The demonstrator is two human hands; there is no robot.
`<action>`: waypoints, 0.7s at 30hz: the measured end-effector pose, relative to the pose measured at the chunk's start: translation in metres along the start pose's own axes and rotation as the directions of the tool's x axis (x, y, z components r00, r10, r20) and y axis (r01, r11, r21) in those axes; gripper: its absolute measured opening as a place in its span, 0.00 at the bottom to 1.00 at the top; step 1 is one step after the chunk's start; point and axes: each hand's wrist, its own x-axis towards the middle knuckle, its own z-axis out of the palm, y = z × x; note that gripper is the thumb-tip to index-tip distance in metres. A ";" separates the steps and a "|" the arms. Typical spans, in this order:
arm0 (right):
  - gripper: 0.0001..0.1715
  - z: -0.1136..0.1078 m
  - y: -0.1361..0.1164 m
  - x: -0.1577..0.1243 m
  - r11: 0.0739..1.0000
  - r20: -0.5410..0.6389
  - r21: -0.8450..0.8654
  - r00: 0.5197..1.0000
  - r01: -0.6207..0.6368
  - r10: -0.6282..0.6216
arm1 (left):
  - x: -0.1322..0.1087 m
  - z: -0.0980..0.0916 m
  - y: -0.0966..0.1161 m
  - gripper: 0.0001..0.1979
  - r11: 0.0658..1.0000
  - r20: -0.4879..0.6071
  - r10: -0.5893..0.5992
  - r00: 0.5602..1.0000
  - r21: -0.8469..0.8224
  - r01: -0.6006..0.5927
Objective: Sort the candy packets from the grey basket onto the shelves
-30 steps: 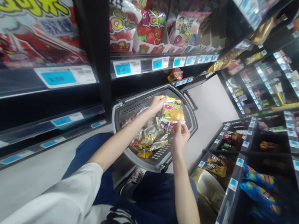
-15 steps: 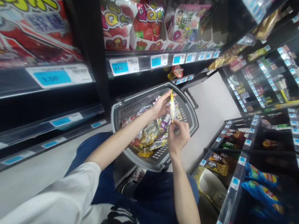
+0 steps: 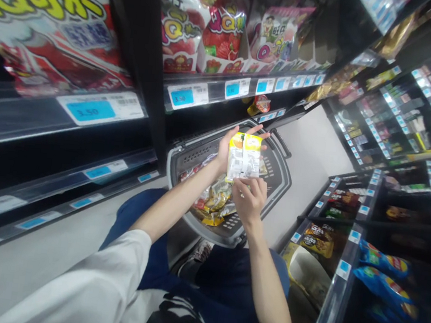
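Fingers: on the left hand [image 3: 225, 149] they fan apart behind the packet, tips showing past its 1 to 3 o'clock side, thumb along its 10 o'clock edge; on the right hand [image 3: 250, 200] the fingertips seem pinched on the packet's edge at 6 o'clock.
Yellow-and-white snack packet [image 3: 244, 157]: upright between both hands, above the basket and toward 1 o'clock from its middle, printed panel facing the wearer; the small print is too blurred to read.
Grey shopping basket [image 3: 207, 232]: below the hands, its handle [image 3: 281, 143] out at 2 o'clock.
Wrapped snacks [image 3: 216, 199]: loosely heaped in the basket, toward 7 o'clock.
QQ gummy bags [image 3: 226, 34]: upright on the shelf at 12 o'clock, above a 3.50 price tag [image 3: 186, 97].
Slip risk: the spread left fingers give little clamp, so if the right pinch loosens, the slick film could slide onto the heap.
Tear risk: a hard tug by the right fingertips might split the edge.
Spill risk: knocking the basket's rim could tip loose packets toward the floor [image 3: 313, 137] at 2 o'clock.
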 end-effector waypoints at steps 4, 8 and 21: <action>0.09 -0.001 -0.001 0.003 1.000 0.017 0.005 1.000 0.021 -0.021 | -0.002 0.003 0.003 0.34 1.000 -0.023 0.030 0.999 -0.006 -0.030; 0.08 0.000 -0.001 0.004 1.000 0.069 0.027 0.998 0.010 -0.012 | 0.000 0.000 0.004 0.34 0.999 -0.024 0.037 0.999 0.004 -0.037; 0.10 0.000 -0.008 0.007 0.995 0.071 0.041 0.993 0.095 -0.098 | -0.002 -0.017 -0.001 0.37 1.000 -0.093 -0.011 0.996 0.014 0.012</action>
